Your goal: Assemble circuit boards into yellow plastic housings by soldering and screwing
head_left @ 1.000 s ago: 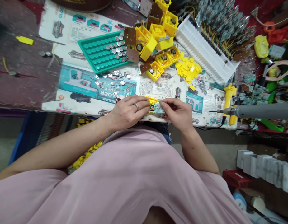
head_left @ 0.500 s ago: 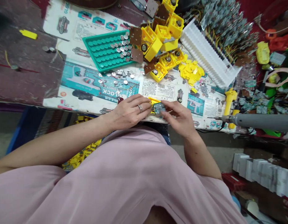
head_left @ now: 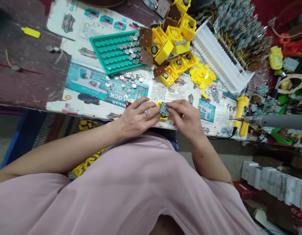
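Note:
At the front edge of the table lies a small yellow plastic housing [head_left: 163,117], partly covered by my fingers. My left hand [head_left: 138,117] wears a ring and grips the housing's left side with its fingertips. A small grey-green circuit board [head_left: 164,109] is pinched between the thumb and fingers of my right hand [head_left: 186,117]. The board sits over the housing, tilted; whether it rests inside cannot be seen.
Behind my hands stand a green tray [head_left: 109,55] of button cells, several yellow housings [head_left: 163,49], a pile of yellow pieces [head_left: 202,76] and a white rack [head_left: 221,58] of wired boards. An electric screwdriver [head_left: 280,120] juts in from the right, beside a yellow-handled tool [head_left: 241,109].
My right hand has brought the circuit board left and turned it over the yellow housing. My left hand stays at the housing. The view has shifted slightly.

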`<act>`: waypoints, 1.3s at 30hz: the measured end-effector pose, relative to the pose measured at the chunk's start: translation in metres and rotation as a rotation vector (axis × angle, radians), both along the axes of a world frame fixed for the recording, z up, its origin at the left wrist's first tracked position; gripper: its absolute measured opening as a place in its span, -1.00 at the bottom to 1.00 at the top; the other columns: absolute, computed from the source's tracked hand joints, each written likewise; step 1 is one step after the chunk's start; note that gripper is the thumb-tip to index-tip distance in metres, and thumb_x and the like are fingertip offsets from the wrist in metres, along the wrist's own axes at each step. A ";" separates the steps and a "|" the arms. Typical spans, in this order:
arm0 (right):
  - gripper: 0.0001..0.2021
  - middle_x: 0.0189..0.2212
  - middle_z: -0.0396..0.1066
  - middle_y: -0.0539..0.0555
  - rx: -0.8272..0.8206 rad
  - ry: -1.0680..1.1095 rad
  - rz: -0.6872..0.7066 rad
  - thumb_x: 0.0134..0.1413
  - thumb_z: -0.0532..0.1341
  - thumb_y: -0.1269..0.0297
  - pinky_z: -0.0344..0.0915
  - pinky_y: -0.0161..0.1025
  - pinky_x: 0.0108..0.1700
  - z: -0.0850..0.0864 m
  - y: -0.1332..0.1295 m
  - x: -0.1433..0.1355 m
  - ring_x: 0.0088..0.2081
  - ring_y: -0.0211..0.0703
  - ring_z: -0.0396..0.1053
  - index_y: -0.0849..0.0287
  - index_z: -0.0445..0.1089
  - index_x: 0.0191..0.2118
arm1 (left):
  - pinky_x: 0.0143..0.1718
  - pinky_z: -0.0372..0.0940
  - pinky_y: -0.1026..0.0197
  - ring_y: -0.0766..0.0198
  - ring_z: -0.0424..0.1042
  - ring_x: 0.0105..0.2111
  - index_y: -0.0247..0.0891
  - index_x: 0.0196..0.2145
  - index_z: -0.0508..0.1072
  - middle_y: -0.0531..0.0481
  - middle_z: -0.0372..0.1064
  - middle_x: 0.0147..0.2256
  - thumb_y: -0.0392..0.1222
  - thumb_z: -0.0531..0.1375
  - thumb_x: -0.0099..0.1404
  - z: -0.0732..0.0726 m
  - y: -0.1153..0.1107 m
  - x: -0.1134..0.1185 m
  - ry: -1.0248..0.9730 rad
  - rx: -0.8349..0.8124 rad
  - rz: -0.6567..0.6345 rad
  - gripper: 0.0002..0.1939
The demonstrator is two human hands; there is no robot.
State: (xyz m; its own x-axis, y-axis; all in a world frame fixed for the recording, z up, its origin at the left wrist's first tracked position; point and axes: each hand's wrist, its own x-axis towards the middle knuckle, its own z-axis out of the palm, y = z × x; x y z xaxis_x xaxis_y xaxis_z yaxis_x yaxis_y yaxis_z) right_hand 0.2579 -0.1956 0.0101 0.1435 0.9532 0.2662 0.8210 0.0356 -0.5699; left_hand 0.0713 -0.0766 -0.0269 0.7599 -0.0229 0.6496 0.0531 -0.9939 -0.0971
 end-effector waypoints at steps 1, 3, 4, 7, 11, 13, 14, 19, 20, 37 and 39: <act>-0.81 -0.21 0.55 0.09 0.004 -0.024 -0.005 0.28 0.19 0.30 0.45 -0.21 -0.05 -0.001 0.000 0.000 -0.14 -0.19 0.50 0.07 0.55 -0.09 | 0.07 0.41 0.12 0.29 0.47 -0.08 -0.17 -0.21 0.52 0.05 0.50 -0.18 -0.26 0.14 0.41 0.000 0.000 0.000 0.010 -0.004 0.001 -0.86; -0.80 -0.20 0.53 0.11 0.008 -0.064 -0.003 0.28 0.19 0.27 0.45 -0.18 -0.06 -0.003 0.000 0.000 -0.14 -0.17 0.48 0.06 0.56 -0.09 | 0.07 0.42 0.10 0.28 0.47 -0.10 -0.18 -0.21 0.52 0.02 0.51 -0.20 -0.27 0.14 0.41 0.000 0.000 -0.001 0.015 -0.035 -0.006 -0.86; -0.80 -0.20 0.52 0.12 0.013 -0.074 0.003 0.28 0.19 0.27 0.45 -0.18 -0.07 -0.004 -0.001 0.000 -0.14 -0.18 0.48 0.06 0.56 -0.09 | 0.06 0.43 0.10 0.27 0.48 -0.11 -0.19 -0.21 0.53 0.00 0.52 -0.21 -0.28 0.14 0.41 -0.001 0.000 -0.001 0.015 -0.057 -0.016 -0.86; -0.80 -0.22 0.51 0.11 0.049 -0.053 0.028 0.28 0.20 0.32 0.46 -0.23 -0.10 -0.006 -0.002 0.000 -0.16 -0.22 0.48 0.10 0.55 -0.08 | 0.04 0.45 0.09 0.26 0.49 -0.14 -0.21 -0.19 0.54 -0.04 0.53 -0.21 -0.32 0.11 0.41 -0.002 0.000 -0.002 0.025 -0.124 -0.057 -0.81; -0.83 -0.21 0.53 0.11 0.087 0.024 -0.023 0.25 0.23 0.35 0.49 -0.27 -0.14 -0.010 -0.006 -0.004 -0.17 -0.24 0.51 0.11 0.54 -0.10 | 0.07 0.44 0.09 0.27 0.50 -0.14 -0.26 -0.15 0.53 -0.05 0.56 -0.18 -0.34 0.10 0.41 -0.002 0.000 -0.004 -0.018 -0.153 -0.104 -0.80; -0.84 -0.21 0.54 0.09 0.102 0.053 -0.059 0.24 0.23 0.35 0.50 -0.27 -0.18 -0.013 -0.008 -0.007 -0.17 -0.23 0.52 0.08 0.54 -0.12 | 0.02 0.45 0.12 0.27 0.51 -0.16 -0.29 -0.18 0.53 -0.06 0.57 -0.17 -0.33 0.12 0.41 -0.001 0.001 -0.004 -0.045 -0.148 -0.104 -0.82; -0.84 -0.22 0.55 0.08 0.119 0.063 -0.073 0.24 0.23 0.36 0.50 -0.27 -0.19 -0.014 -0.009 -0.008 -0.18 -0.22 0.53 0.08 0.54 -0.13 | -0.01 0.46 0.14 0.26 0.51 -0.18 -0.29 -0.20 0.53 -0.06 0.57 -0.17 -0.33 0.12 0.40 0.000 0.001 -0.004 -0.049 -0.145 -0.100 -0.83; -0.85 -0.26 0.56 0.06 0.222 0.070 -0.120 0.21 0.25 0.42 0.51 -0.27 -0.18 -0.016 -0.011 -0.011 -0.21 -0.23 0.54 0.08 0.53 -0.17 | -0.11 0.46 0.14 0.25 0.48 -0.22 -0.28 -0.21 0.53 -0.07 0.55 -0.21 -0.37 0.10 0.39 0.001 0.001 -0.002 -0.014 -0.139 -0.101 -0.81; -0.86 -0.26 0.56 0.06 0.229 0.059 -0.138 0.21 0.25 0.42 0.52 -0.26 -0.19 -0.016 -0.012 -0.011 -0.22 -0.23 0.54 0.08 0.53 -0.17 | -0.11 0.46 0.13 0.24 0.48 -0.21 -0.27 -0.20 0.53 -0.08 0.54 -0.20 -0.38 0.10 0.39 0.000 0.001 -0.002 -0.005 -0.147 -0.100 -0.80; -0.86 -0.27 0.57 0.04 0.259 0.069 -0.188 0.24 0.22 0.38 0.50 -0.18 -0.13 -0.018 -0.014 -0.014 -0.19 -0.18 0.54 0.05 0.52 -0.18 | -0.12 0.43 0.13 0.20 0.48 -0.13 -0.25 -0.15 0.52 -0.11 0.53 -0.12 -0.34 0.10 0.40 -0.003 0.000 -0.003 0.060 -0.226 -0.090 -0.80; -0.86 -0.25 0.58 0.05 0.233 0.069 -0.161 0.25 0.21 0.37 0.50 -0.18 -0.11 -0.017 -0.010 -0.014 -0.17 -0.18 0.54 0.05 0.52 -0.17 | -0.13 0.44 0.14 0.21 0.48 -0.14 -0.24 -0.16 0.53 -0.11 0.54 -0.13 -0.34 0.09 0.40 -0.003 0.000 -0.003 0.060 -0.195 -0.080 -0.79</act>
